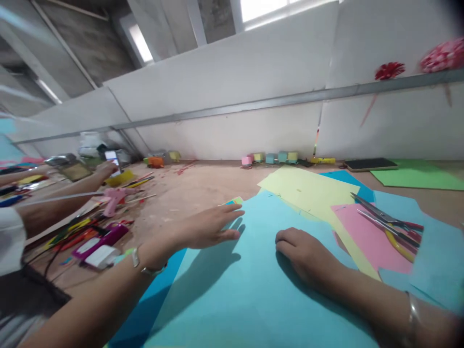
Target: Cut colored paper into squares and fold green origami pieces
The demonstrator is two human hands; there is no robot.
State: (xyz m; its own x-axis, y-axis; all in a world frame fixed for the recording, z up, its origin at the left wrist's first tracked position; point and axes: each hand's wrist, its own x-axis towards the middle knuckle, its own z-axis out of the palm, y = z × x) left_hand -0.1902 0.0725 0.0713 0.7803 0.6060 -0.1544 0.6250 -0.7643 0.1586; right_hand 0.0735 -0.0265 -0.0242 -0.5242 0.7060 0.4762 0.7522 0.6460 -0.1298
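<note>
Pressing the light blue sheet (253,280) flat, left hand (206,227) open-palmed, right hand (304,253) loosely curled, neither gripping anything; even pressure should prevent slippage.

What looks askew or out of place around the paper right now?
The paper sheets overlap crookedly: the light blue sheet under both hands lies skewed over a darker blue one, with yellow and pink sheets fanned at odd angles. Scissors lie loose on the pink sheet. Nothing looks torn or spilled.
</note>
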